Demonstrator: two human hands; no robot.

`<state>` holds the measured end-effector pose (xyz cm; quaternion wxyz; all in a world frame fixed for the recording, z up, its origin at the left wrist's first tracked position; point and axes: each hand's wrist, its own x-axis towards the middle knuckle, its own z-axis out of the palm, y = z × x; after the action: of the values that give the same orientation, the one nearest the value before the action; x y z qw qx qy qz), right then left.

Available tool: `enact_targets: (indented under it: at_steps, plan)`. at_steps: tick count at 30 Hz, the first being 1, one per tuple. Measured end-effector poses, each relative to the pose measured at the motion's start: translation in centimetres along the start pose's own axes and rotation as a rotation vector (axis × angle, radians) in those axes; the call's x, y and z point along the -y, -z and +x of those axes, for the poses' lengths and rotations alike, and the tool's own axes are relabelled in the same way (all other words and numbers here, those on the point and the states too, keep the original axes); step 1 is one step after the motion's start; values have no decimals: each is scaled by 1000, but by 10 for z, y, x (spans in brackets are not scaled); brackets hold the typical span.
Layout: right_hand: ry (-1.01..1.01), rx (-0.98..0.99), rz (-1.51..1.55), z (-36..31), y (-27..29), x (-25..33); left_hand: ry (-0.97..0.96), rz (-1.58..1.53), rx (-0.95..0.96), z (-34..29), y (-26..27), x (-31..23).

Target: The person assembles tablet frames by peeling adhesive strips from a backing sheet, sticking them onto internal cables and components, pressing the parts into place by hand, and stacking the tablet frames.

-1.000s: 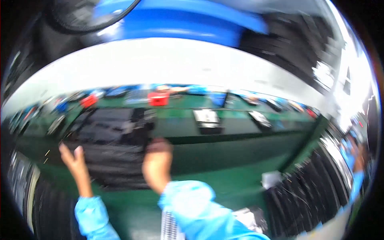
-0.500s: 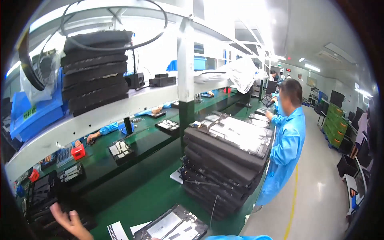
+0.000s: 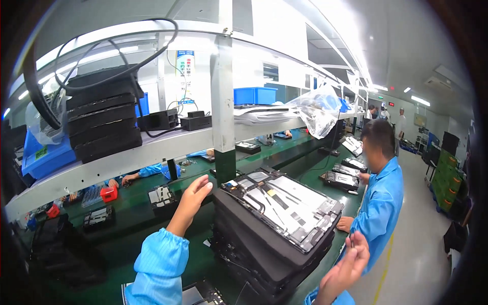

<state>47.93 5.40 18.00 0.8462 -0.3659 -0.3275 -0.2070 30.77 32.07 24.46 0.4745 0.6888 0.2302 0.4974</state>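
Note:
Both of my hands are raised on either side of a tall stack of black foam trays [image 3: 244, 229]. On its top lies an opened flat electronic device chassis [image 3: 284, 206], with silver plates, dark cables and small boards exposed. My left hand [image 3: 194, 199] is at the stack's left, open, fingers pointing up and nothing in it. At the right, near the front corner, my right hand [image 3: 348, 264] is open with loosely bent fingers and holds nothing I can see. Another device chassis [image 3: 201, 295] lies on the green bench below, partly cut off by the lower edge.
A co-worker in a blue smock [image 3: 378, 198] stands close on the right, one hand near the stack. A white shelf beam and post [image 3: 222, 91] stand ahead. Black foam blocks [image 3: 104, 112] and a blue bin [image 3: 48, 155] sit on the shelf. More devices [image 3: 340, 179] line the bench.
My left hand has moved from the lower left up to the stack's left side. My right hand has come into view at its right. The view has shifted, and the co-worker's arm is lower.

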Motion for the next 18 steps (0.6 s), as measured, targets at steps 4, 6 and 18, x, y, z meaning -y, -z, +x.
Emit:
enact_targets:
  at_steps: [4, 6, 18]
  plan:
    - [-96, -28, -202, 29, -28, -19, 151, -101, 230, 19, -21, 3]
    - [-160, 58, -167, 40, -38, -24, 4, 184, 265, 14, -33, -6]
    - [-89, 134, -178, 69, -57, 6, -230, 58, -4, 5, -31, -57]
